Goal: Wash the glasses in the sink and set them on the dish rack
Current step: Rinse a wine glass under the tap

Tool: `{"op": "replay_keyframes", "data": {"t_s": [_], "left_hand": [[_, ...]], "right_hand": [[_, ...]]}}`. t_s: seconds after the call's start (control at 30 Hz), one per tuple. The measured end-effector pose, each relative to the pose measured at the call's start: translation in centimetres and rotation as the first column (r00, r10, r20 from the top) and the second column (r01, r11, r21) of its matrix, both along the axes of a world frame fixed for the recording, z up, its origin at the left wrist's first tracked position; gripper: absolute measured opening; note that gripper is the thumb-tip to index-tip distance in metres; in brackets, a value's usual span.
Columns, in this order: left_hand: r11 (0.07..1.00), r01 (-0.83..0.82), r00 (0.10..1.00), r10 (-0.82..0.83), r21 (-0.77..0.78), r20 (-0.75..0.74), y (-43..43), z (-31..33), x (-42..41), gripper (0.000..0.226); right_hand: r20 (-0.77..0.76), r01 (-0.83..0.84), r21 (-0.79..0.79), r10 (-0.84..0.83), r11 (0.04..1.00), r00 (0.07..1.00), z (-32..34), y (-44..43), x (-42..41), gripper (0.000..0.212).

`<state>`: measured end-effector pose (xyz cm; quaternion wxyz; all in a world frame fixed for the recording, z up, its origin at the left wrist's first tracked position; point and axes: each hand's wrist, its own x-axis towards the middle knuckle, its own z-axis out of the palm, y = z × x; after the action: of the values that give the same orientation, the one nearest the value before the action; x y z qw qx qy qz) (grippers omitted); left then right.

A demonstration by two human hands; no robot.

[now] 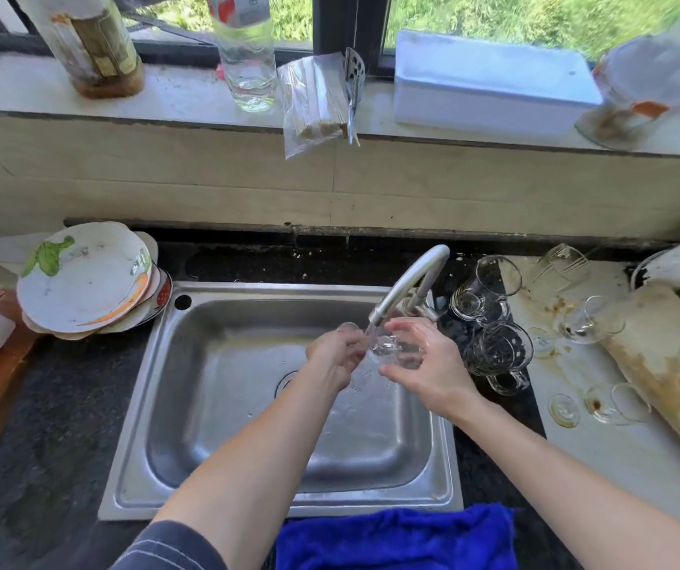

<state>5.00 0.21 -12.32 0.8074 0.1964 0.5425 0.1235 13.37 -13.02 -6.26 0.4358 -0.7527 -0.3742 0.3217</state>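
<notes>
Rinsing in hand: glass (395,350) held over the sink (223,405), directly beneath the faucet (408,285) spout, water running onto it. Right hand (424,364) cupped around the bowl of the glass from the far side, fingers curled on it. Left hand (336,355) closed on the near end, apparently pinching a stem or foot; exact contact blurred by water and glare. Judged an early stage of the task: mugs (490,322) grouped just right of the faucet, further stemmed glasses (593,322) lying tipped on the stained counter (618,454) beyond, some showing brown residue. Plates (83,277) stacked left of sink. Blue cloth (395,536) at front edge. No dish rack identified in view; placement site cannot be confirmed. Next move judged to call for turning the glass under the stream to clear the inside, tipping out water, then carrying it mouth-down to the drying spot. Wet, thin glass: firm two-handed hold advised, clear of the spout.
</notes>
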Motion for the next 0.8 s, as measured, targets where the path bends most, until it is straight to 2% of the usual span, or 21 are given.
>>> {"op": "replay_keyframes", "data": {"t_s": [0.07, 0.13, 0.23, 0.3, 0.43, 0.53, 0.57, 0.63, 0.73, 0.8], "left_hand": [[1.000, -0.004, 1.000, 0.004, 0.012, -0.031, 0.2, 0.2, 0.0, 0.032], [0.997, 0.070, 0.998, -0.070, 0.020, -0.004, -0.2, 0.8, 0.2, 0.027], [0.992, 0.102, 0.991, -0.094, 0.076, -0.098, -0.1, 0.9, 0.1, 0.020], [0.977, 0.156, 0.974, -0.127, 0.148, -0.189, 0.0, 0.8, -0.1, 0.010], [0.848, 0.456, 0.859, -0.341, 0.270, -0.382, -0.5, 1.4, 0.0, 0.013], [0.778, 0.538, 0.820, -0.391, 0.326, -0.419, -0.2, 1.3, -0.7, 0.022], [0.773, 0.542, 0.826, -0.416, 0.330, -0.381, -0.1, 1.6, -0.8, 0.023], [0.829, 0.481, 0.875, -0.438, 0.284, -0.204, -0.1, 2.1, -0.9, 0.020], [0.914, 0.372, 0.922, -0.383, 0.164, 0.045, 0.0, 2.7, -1.0, 0.027], [0.938, 0.333, 0.921, -0.345, 0.092, 0.179, 0.1, 3.3, -1.4, 0.022]], "right_hand": [[-0.004, 0.047, 0.011, -0.047, 0.999, 0.999, -0.2, -0.3, -0.1, 0.052], [0.012, 0.076, 0.024, -0.076, 0.997, 0.997, -0.2, -0.4, -0.4, 0.050], [0.099, 0.003, 0.020, -0.005, 1.000, 0.995, 0.2, -0.5, -0.4, 0.049], [0.033, 0.056, 0.030, -0.057, 0.998, 0.998, 0.3, -0.6, -0.3, 0.050], [0.052, 0.055, 0.017, -0.056, 0.998, 0.997, 0.3, -0.3, -0.5, 0.053], [-0.079, 0.126, 0.030, -0.123, 0.992, 0.989, 0.7, -0.1, 0.3, 0.055], [-0.120, 0.167, 0.034, -0.162, 0.985, 0.979, 0.8, -0.2, 0.8, 0.055], [-0.160, 0.241, 0.009, -0.236, 0.971, 0.958, 0.8, -0.2, 1.3, 0.054], [-0.188, 0.317, -0.020, -0.315, 0.948, 0.930, 0.5, -0.2, 1.7, 0.051], [-0.240, 0.406, -0.041, -0.403, 0.913, 0.883, 0.4, -0.1, 2.2, 0.046]]}}
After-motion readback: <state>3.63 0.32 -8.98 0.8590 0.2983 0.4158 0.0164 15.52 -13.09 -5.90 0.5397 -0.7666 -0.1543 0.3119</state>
